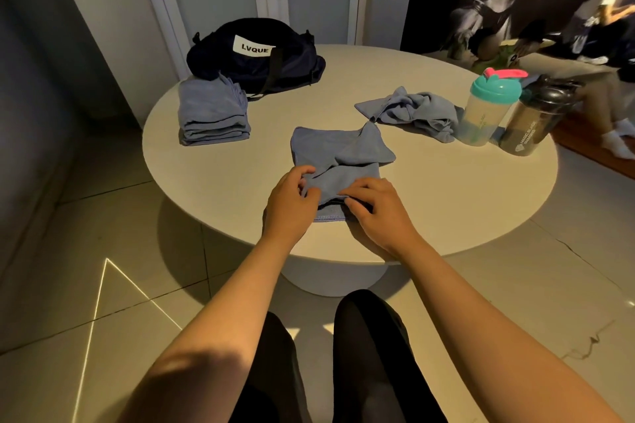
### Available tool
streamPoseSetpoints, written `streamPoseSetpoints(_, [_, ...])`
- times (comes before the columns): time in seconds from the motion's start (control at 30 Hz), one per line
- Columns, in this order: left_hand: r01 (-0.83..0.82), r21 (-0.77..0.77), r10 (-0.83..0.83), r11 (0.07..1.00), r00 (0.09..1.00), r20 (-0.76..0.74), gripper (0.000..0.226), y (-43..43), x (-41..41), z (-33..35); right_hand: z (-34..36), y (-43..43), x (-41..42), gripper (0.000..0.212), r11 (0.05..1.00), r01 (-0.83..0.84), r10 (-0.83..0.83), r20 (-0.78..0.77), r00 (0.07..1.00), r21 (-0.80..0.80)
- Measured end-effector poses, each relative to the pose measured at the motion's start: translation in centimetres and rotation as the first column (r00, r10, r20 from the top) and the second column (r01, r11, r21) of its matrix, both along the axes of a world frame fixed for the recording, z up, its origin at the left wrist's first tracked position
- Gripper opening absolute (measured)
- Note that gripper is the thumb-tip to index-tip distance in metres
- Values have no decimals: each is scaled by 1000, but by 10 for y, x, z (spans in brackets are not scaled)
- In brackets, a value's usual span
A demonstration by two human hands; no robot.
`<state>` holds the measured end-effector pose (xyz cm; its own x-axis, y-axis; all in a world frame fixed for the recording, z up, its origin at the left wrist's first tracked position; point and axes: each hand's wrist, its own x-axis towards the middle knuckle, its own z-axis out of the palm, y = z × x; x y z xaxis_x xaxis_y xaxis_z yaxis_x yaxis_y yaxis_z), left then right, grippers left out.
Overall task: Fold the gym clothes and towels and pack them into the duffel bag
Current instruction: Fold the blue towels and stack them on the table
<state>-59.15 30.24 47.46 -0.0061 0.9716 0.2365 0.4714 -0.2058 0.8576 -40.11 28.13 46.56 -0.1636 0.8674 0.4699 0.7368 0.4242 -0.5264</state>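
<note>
Seen from a head-worn camera looking down: a person's two bare forearms reach over a round, pale table (223, 182). Both hands meet near the table's closest edge on a blue towel (340, 151). It lies partly folded and rumpled, with one corner flipped up into a point on the side away from the hands.

The left hand (292, 196) has its fingers curled, pinching a fold at the towel's near left part. The right hand (374, 209), just beside it, has its fingers bent down and curled round the towel's near right edge. A stitched hem shows between the two hands. Each hand is closed on the cloth, neither one spread wide.

Beyond the hands and to their left, well apart from them, sits a neat stack of folded blue towels (213, 113). Just behind that stack is a dark navy duffel bag (254, 55) with a white label reading LVQUE and a black strap hanging down its front. Whether its zip is open cannot be told.

Beyond the hands to their right lies a crumpled blue towel (412, 110), not folded. Against its far right end stand two shaker bottles close together: a clear shaker bottle (488, 106) with a teal lid and pink cap, and a dark shaker bottle (536, 117) with a black lid.

Below the hands are the person's legs in black trousers (371, 354), above a pale tiled floor (103, 216)
</note>
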Motion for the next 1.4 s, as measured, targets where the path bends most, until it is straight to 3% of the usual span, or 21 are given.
streamPoseSetpoints(0.27, [-47, 2, 47, 999, 999, 11, 17, 2, -5, -5, 1, -4, -1, 24, 993, -18, 13, -48, 999, -114])
streamPoseSetpoints(0.47, [58, 35, -55, 998, 996, -76, 28, -4, 0, -4, -2, -5, -4, 33, 999, 18, -14, 98, 995, -38])
streamPoseSetpoints(0.63, [-51, 11, 50, 999, 995, 82, 17, -4, -8, -3, -2, -6, -2, 36, 1000, 31, -30, 115, 993, 1])
streamPoseSetpoints(0.7, [-15, 9, 14, 1000, 996, 84, 15, -7, -6, -1, -2, -6, -3, 36, 999, -5, 9, 132, 991, -33])
streamPoseSetpoints(0.83, [103, 43, -104, 994, 994, 19, 24, -9, 0, 2, -3, -6, -4, 30, 1000, -3, 6, 151, 989, -25])
streamPoseSetpoints(1.0, [86, 106, -81, 991, 996, -44, 31, -5, -3, -3, -4, -8, -5, 25, 995, 21, -36, 146, 989, 101])
streamPoseSetpoints(1.27, [103, 125, -97, 987, 994, -53, 35, -3, -4, -8, 2, -10, -8, 36, 991, 22, -13, 72, 997, -129])
streamPoseSetpoints(1.4, [100, 109, -84, 989, 987, -138, 35, -3, -2, -9, 1, -10, -5, 39, 997, 28, -19, 112, 993, -77])
